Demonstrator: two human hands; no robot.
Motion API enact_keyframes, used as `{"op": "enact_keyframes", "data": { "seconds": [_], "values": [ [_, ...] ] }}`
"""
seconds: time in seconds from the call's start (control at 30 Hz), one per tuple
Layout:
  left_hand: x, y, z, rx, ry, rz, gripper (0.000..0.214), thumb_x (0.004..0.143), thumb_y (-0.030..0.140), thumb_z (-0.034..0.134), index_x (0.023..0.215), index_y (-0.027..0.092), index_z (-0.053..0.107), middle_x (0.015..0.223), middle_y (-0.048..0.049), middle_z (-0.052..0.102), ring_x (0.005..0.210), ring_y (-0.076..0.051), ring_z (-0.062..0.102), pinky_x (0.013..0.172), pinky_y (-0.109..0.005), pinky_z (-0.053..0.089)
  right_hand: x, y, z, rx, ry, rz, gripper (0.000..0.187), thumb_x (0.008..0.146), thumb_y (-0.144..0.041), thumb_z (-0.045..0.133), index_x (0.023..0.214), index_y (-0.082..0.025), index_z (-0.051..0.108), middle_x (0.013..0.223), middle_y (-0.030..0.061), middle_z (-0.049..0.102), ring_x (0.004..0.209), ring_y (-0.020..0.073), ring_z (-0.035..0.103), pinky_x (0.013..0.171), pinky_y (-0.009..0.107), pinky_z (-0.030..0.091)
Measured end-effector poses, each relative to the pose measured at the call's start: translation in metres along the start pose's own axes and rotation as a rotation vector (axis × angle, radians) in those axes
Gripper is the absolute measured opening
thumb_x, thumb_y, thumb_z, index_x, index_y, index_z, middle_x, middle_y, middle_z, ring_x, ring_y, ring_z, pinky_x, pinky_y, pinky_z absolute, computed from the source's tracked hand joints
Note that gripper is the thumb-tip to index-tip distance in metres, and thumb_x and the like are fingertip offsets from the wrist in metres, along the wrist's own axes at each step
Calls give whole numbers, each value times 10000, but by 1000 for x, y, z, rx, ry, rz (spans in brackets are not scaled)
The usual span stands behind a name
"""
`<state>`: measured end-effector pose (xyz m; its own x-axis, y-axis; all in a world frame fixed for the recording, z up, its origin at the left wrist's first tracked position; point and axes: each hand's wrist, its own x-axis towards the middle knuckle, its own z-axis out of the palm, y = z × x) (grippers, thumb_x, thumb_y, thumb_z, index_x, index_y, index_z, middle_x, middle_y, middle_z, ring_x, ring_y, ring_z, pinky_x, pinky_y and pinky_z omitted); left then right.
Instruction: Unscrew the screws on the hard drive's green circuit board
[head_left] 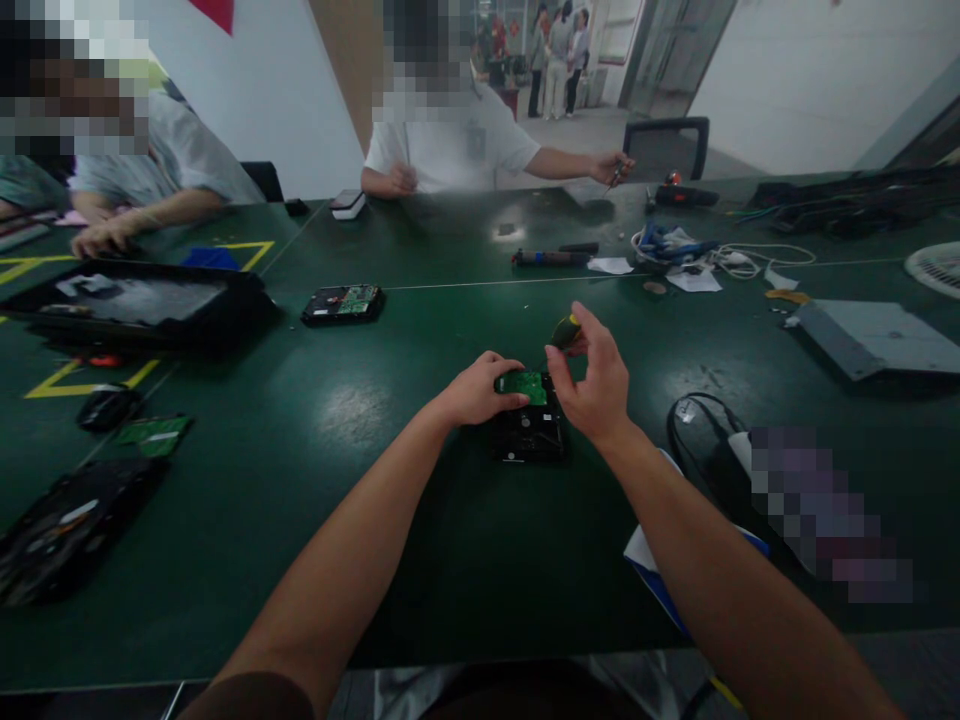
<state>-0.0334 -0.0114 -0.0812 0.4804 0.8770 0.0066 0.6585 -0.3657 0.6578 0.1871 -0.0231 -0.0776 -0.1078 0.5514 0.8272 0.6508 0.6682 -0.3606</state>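
Note:
In front of me on the green table lies a black hard drive [529, 437] with a green circuit board [531, 386] at its far end. My left hand [487, 388] grips the drive's far left side, thumb across the board's edge. Above the drive's far right corner, my right hand [596, 380] is closed on a screwdriver [565, 331] with a dark green and yellow handle. The handle leans up and to the left between my fingertips. The screwdriver's tip is hidden by my fingers, so I cannot tell whether it touches a screw.
Another hard drive [343, 304] lies farther left, near a black tray [142, 305]. A loose circuit board [155, 434] and a black drive body [75, 525] are at the left. On the right are a grey metal case [877, 335] and cables [675, 243]. Co-workers sit across the table.

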Motion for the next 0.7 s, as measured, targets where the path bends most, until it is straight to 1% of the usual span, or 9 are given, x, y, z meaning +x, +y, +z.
{"op": "enact_keyframes", "data": {
  "seconds": [0.07,0.13,0.23,0.3,0.33,0.47,0.53,0.63,0.7],
  "values": [
    [0,0,0,-3,2,7,655,880,520,735,1445,214,609,1319,-121,552,1154,-284,611,1066,-439,502,-1,1,1,21,-25,3,685,1029,-311,540,1656,-315,265,1505,127,575,1097,283,703,938,515,636],
    [-1,1,-1,-2,2,7,652,880,518,736,1444,217,609,1320,-121,554,1151,-286,611,1059,-448,506,-1,1,2,45,-29,12,692,1037,-295,516,1668,-321,231,1526,128,557,1121,287,704,927,507,644],
    [0,1,-1,2,0,-1,653,876,514,741,1449,231,605,1326,-117,553,1143,-291,613,1052,-464,508,0,1,1,28,18,7,675,1017,-322,585,1633,-333,309,1411,117,622,1019,274,710,845,495,664],
    [0,0,0,3,-3,-4,664,875,511,742,1457,223,600,1334,-121,549,1143,-291,615,1057,-465,505,1,0,0,5,39,-15,668,996,-327,632,1607,-333,361,1344,108,650,986,269,702,828,493,665],
    [0,0,0,2,-4,-5,667,875,512,742,1458,222,599,1337,-122,547,1144,-291,615,1059,-463,503,1,0,0,4,38,-24,668,995,-316,632,1607,-331,363,1350,107,649,995,268,701,842,493,662],
    [1,-1,1,-1,1,5,650,876,516,743,1445,231,607,1336,-117,554,1149,-287,614,1056,-461,507,0,0,0,50,8,-28,689,1018,-249,561,1648,-326,292,1497,118,572,1045,258,711,910,485,651],
    [1,-2,1,0,3,7,654,873,520,744,1442,224,612,1340,-120,554,1151,-289,616,1056,-462,507,0,1,1,56,13,-21,693,1015,-259,573,1645,-330,292,1460,114,590,1015,253,711,873,471,661],
    [1,-2,0,6,1,5,661,875,522,741,1450,227,605,1351,-120,548,1162,-290,616,1060,-461,506,0,1,1,22,34,-4,686,998,-324,626,1618,-334,334,1351,106,632,963,255,694,807,472,669],
    [1,-1,0,6,-2,5,653,882,521,734,1452,233,602,1347,-116,549,1153,-285,619,1050,-456,511,0,0,0,10,29,-1,679,999,-340,622,1616,-333,339,1355,111,627,997,267,688,810,481,669]
  ]
}}
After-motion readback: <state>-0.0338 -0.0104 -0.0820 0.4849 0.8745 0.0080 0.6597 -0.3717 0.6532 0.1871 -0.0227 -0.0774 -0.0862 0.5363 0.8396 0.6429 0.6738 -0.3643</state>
